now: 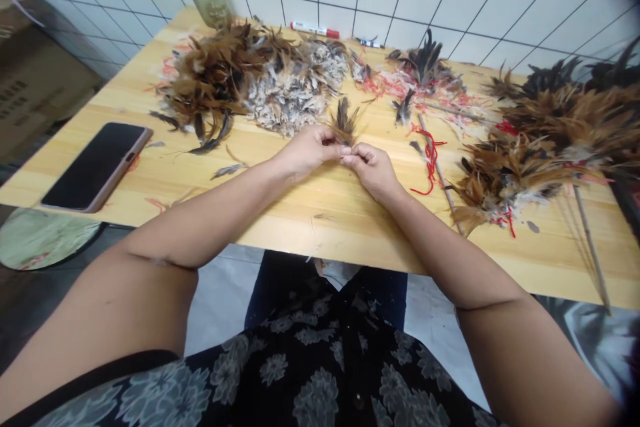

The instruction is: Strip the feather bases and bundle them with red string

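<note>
My left hand (306,149) and my right hand (373,168) meet over the middle of the wooden table (320,213), fingers pinched together. Between them stands a small bunch of dark brown feathers (344,121), its quill ends held in both pinches and its tips fanning away from me. Just beyond lies a pile of brown and grey feathers (255,83).
A black phone (97,165) lies at the table's left. Feather dusters on sticks (545,147) and red string (430,157) cover the right side. A red marker (315,30) rests by the tiled wall. Cardboard boxes (35,80) stand at far left.
</note>
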Demonstrator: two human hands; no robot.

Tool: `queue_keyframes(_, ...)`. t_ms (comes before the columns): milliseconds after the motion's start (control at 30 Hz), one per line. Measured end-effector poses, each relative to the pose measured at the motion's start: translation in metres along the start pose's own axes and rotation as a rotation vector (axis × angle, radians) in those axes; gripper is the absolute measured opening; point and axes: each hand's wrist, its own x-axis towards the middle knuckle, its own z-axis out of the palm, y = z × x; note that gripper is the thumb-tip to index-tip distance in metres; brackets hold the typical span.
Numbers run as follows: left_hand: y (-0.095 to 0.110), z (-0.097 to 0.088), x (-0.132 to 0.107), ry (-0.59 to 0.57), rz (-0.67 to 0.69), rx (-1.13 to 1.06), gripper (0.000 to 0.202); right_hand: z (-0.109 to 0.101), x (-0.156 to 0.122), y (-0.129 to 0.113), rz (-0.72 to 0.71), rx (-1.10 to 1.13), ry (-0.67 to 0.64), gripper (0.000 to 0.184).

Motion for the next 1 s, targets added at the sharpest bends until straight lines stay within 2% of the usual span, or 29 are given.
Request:
queue_keyframes(67, 0.002, -0.003, 0.001, -0.055, 0.001, 0.007, 0.059, 0.0, 0.0, -0.001, -0.02, -0.024, 0.006, 0.023)
queue_keyframes(133, 0.004, -0.012, 0.005, -0.043, 0.038, 0.061, 0.056, -0.001, 0.001, -0.001, -0.022, -0.025, 0.009, 0.027)
queue_keyframes(200, 0.008, -0.029, 0.009, 0.082, 0.121, 0.189, 0.045, -0.001, 0.001, 0.001, -0.01, -0.007, 0.026, 0.032)
queue_keyframes(300, 0.017, -0.063, 0.014, 0.377, 0.228, 0.506, 0.03, -0.002, 0.001, 0.004, -0.003, 0.038, 0.068, 0.032)
queue_keyframes(367, 0.023, -0.085, 0.014, 0.498, 0.206, 0.725, 0.027, -0.002, 0.0, 0.006, -0.004, 0.062, 0.094, 0.029)
queue_keyframes(400, 0.026, -0.094, 0.013, 0.519, 0.171, 0.82, 0.027, -0.002, 0.0, 0.006, 0.0, 0.073, 0.106, 0.029)
queue_keyframes(467, 0.031, -0.107, 0.011, 0.511, 0.087, 0.967, 0.024, -0.003, 0.0, 0.006, 0.016, 0.088, 0.127, 0.03)
queue_keyframes(533, 0.032, -0.111, 0.009, 0.476, 0.014, 1.06, 0.024, -0.004, 0.0, 0.007, 0.024, 0.092, 0.146, 0.032)
queue_keyframes(633, 0.027, -0.11, 0.01, 0.428, -0.072, 1.156, 0.034, -0.005, 0.0, 0.007, 0.002, 0.083, 0.155, 0.033)
queue_keyframes(733, 0.017, -0.106, 0.013, 0.423, -0.081, 1.149, 0.048, -0.005, 0.0, 0.007, -0.014, 0.072, 0.147, 0.035)
queue_keyframes(867, 0.015, -0.104, 0.016, 0.392, -0.145, 1.187, 0.033, -0.005, 0.0, 0.007, -0.011, 0.059, 0.144, 0.039)
queue_keyframes(1000, 0.031, -0.109, 0.011, 0.349, -0.185, 1.207, 0.025, -0.006, -0.001, 0.006, -0.022, 0.064, 0.141, 0.033)
